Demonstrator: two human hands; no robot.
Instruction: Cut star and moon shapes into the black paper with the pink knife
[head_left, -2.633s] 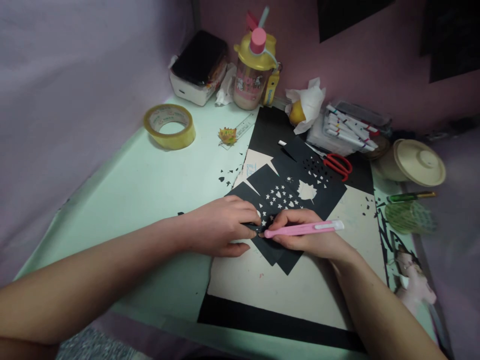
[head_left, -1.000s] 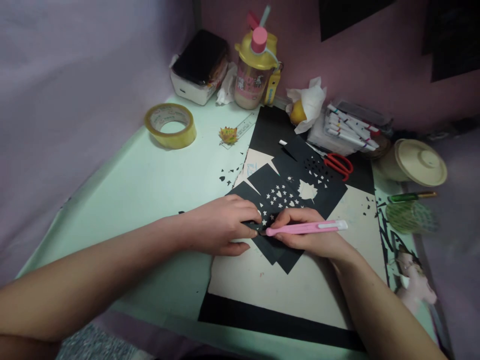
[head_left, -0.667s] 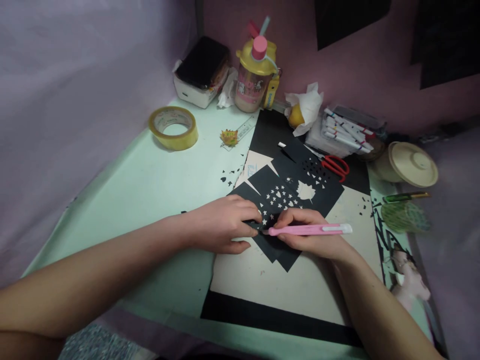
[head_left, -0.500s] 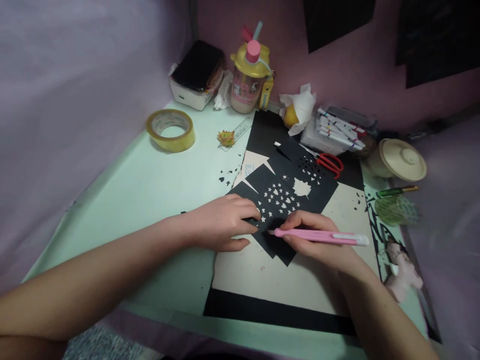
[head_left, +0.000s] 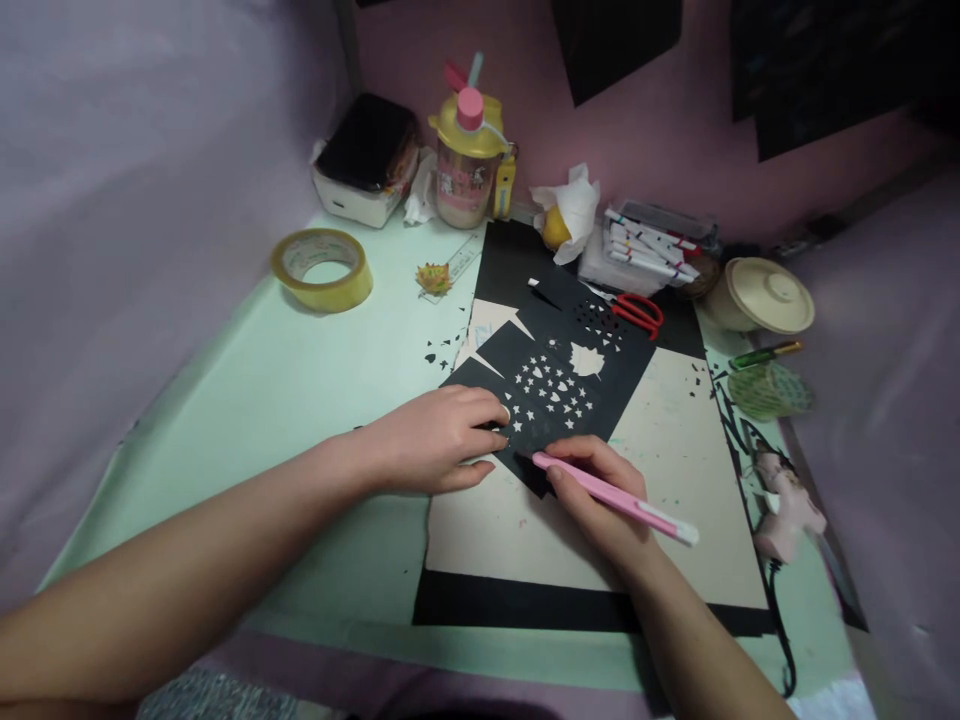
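Note:
In my right hand is a slim pink craft knife, pinched between thumb and fingers. Its tip points left at the lower part of the black paper, and I cannot tell whether it touches. My left hand lies palm down at the paper's left edge, fingers stretched over it. Small white star and heart shapes show in the paper, with a larger leaf-like white shape above them. Beneath is a pale board.
Red-handled scissors lie beyond the paper. Left stands a tape roll. Along the back are a yellow-lidded cup, a box of markers and a lidded beige pot. A pink tool with a cord lies right.
The view has turned slightly right, so the table things appear farther left. My right hand has swung the knife's rear end down towards me. The left hand stays on the paper.

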